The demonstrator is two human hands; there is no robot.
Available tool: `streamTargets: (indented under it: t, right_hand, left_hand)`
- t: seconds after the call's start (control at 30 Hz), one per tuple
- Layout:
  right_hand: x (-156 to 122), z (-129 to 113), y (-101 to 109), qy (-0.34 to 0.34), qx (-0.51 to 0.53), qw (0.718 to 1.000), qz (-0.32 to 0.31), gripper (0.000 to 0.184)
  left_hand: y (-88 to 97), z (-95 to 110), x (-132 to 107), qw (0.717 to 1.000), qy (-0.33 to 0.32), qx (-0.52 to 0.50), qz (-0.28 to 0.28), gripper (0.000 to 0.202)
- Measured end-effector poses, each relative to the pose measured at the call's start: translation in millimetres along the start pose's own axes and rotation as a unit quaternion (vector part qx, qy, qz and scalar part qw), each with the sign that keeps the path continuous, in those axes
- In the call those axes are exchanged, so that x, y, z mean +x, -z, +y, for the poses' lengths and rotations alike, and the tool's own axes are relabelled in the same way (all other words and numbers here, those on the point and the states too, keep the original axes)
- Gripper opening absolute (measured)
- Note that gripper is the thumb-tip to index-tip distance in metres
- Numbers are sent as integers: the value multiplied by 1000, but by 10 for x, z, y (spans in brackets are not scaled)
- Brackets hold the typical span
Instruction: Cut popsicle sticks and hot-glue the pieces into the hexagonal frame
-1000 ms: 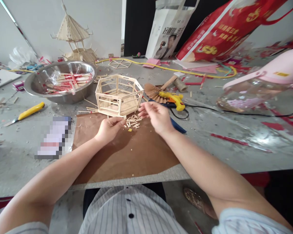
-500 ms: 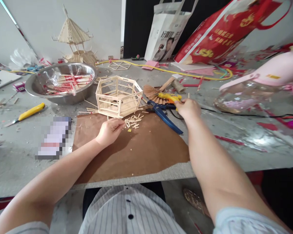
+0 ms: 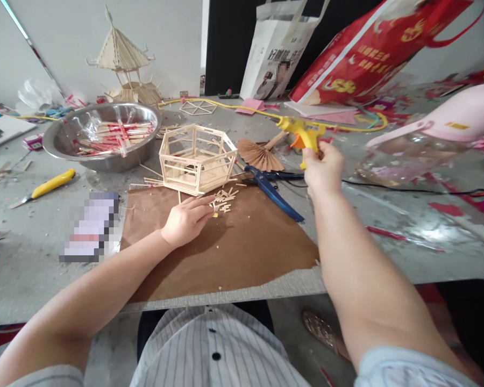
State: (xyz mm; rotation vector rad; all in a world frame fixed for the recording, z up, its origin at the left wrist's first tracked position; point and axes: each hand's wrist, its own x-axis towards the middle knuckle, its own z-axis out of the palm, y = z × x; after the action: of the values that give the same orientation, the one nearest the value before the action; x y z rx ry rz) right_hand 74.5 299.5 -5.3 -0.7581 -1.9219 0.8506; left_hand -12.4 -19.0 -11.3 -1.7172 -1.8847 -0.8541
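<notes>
A hexagonal frame of thin wooden sticks stands at the far edge of a brown paper sheet. Short cut stick pieces lie in a small heap just in front of it. My left hand rests on the paper beside that heap, fingers loosely curled, fingertips touching the pieces. My right hand is raised above the table, closed round the handle of a yellow glue gun whose black cord trails off to the right.
Blue-handled scissors lie right of the frame, a pleated paper fan behind them. A steel bowl of red-and-wood sticks and a yellow knife sit left. A stick pagoda model, bags and a pink-capped bottle crowd the back.
My right hand left the stick pieces, reached right to the glue gun lying by the fan, gripped it and lifted it off the table. My left hand has barely moved.
</notes>
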Motion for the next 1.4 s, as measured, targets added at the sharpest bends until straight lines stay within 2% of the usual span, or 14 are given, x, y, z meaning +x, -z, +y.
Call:
streamTargets:
  t: [0.03, 0.07, 0.13, 0.2, 0.33, 0.4, 0.47, 0.57, 0.7, 0.97, 1.1, 1.4]
  right_hand:
    - [-50, -135, 4, -14, 55, 998, 22, 26]
    - [-110, -275, 8, -40, 110, 993, 13, 24]
    - [-254, -544, 19, -103, 199, 973, -47, 20]
    - [-410, -758, 32, -134, 255, 950, -119, 18]
    - [-682, -962, 18, -122, 318, 893, -295, 23]
    - [-782, -985, -20, -96, 319, 875, -351, 19]
    - [-856, -995, -67, -79, 308, 868, -381, 16]
    - [-930, -1018, -128, -88, 291, 861, -407, 18]
    - [-999, -1056, -186, -111, 282, 852, -426, 21]
    - [-1106, -1043, -295, -135, 318, 821, -455, 22]
    - [-1113, -1050, -297, -138, 321, 818, -457, 19]
    - [-1130, -1055, -295, -149, 329, 807, -467, 19]
  left_hand:
    - [2, 9, 2, 1000, -15, 15, 2, 14]
    - [6, 20, 4, 999, -30, 29, 3, 14]
    - [12, 43, 7, 997, -58, 56, 4, 15]
    - [17, 64, 4, 994, -80, 75, 4, 14]
    - [21, 94, -14, 992, -105, 77, 6, 15]
    - [21, 99, -20, 992, -105, 63, 12, 16]
    - [19, 98, -22, 994, -97, 49, 23, 15]
    - [11, 89, -20, 995, -85, 30, 30, 17]
    - [-4, 76, -23, 997, -70, 11, 11, 18]
    - [-14, 48, -31, 999, -16, -29, -15, 20]
    - [-17, 37, -36, 999, -9, -32, -25, 20]
    - [8, 38, 3, 1000, -28, -13, 1, 15]
